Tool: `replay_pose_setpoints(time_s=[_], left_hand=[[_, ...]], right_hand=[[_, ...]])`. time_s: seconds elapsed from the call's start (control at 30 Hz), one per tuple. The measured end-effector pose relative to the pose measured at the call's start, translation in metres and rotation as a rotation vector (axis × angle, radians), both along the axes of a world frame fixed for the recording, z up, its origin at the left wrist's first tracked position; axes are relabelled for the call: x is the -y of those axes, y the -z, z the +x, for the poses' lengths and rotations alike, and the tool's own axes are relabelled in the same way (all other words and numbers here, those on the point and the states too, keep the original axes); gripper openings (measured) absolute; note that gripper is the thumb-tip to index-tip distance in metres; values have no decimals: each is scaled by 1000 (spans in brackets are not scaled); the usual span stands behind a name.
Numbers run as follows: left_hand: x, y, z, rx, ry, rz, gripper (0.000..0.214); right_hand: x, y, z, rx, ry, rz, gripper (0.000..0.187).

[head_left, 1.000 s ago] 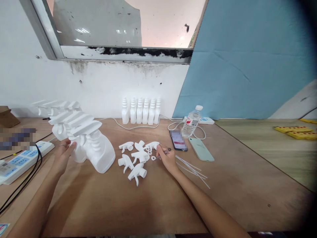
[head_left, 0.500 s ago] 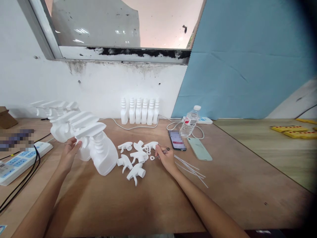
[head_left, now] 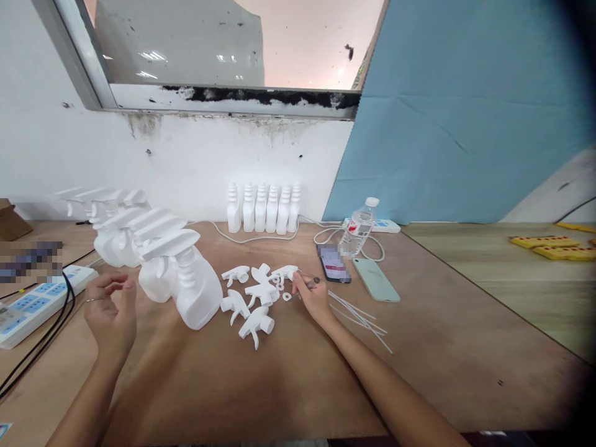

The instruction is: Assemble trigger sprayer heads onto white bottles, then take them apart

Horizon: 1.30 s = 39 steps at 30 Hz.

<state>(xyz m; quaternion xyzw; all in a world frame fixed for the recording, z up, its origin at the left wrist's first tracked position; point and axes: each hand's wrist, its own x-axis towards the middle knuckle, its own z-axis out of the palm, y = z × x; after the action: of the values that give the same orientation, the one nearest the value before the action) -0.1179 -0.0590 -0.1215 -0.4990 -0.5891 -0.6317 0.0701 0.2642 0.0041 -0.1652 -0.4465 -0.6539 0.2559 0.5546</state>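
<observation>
My left hand [head_left: 112, 313] is raised beside the assembled white spray bottles [head_left: 198, 288], its fingers loosely curled and nothing in them. Those bottles stand close together on the left, trigger heads on. Over the small parts, my right hand [head_left: 311, 298] grips a thin, pen-like tool [head_left: 316, 281] with a dark end; I cannot make out its exact kind. The tool's tip points at a white ring washer [head_left: 287, 297]. To the left of that hand lie several loose white trigger sprayer heads [head_left: 257, 324]. Thin white dip tubes [head_left: 361, 313] lie to its right.
Several small white bottles without heads [head_left: 261, 211] line the wall. A water bottle [head_left: 357, 230], a dark phone [head_left: 333, 264] and a pale green phone [head_left: 376, 279] are at the right. White power strips [head_left: 46, 301] and black cables [head_left: 69, 298] occupy the left.
My left hand has let go of the spray bottle and drawn back toward me, to the left. My right hand and its tool have hardly moved.
</observation>
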Motion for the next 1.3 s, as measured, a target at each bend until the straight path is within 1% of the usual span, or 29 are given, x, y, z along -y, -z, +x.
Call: replay_pose_setpoints(time_s=[0.07, 0.13, 0.23, 0.37, 0.47, 0.57, 0.8, 0.97, 1.1, 1.3], left_hand=[[12, -2, 16, -59, 6, -35, 25], [22, -2, 31, -140, 44, -132, 24], [29, 7, 48, -242, 108, -237, 29], [29, 23, 56, -285, 108, -329, 43], [27, 29, 57, -249, 93, -381, 55], [26, 30, 58, -226, 105, -387, 59], [26, 31, 61, -195, 109, -399, 56], [30, 31, 61, -192, 97, -364, 47], [34, 31, 60, -235, 114, -312, 40], [35, 31, 59, -250, 104, -303, 38]], right_hand=[[0, 0, 0, -5, 2, -2, 51], [1, -1, 0, -11, 8, -4, 51], [1, -2, 0, -13, 16, -7, 51], [2, -3, 0, -7, 17, -11, 53], [2, -3, 0, -8, 17, -19, 54], [2, -2, 0, -13, 16, -23, 53], [2, -2, -1, -13, 6, -12, 51], [1, -1, -1, -2, 2, -5, 52], [1, -2, -1, -6, 10, -2, 52], [2, -4, -2, -8, 14, 0, 52]])
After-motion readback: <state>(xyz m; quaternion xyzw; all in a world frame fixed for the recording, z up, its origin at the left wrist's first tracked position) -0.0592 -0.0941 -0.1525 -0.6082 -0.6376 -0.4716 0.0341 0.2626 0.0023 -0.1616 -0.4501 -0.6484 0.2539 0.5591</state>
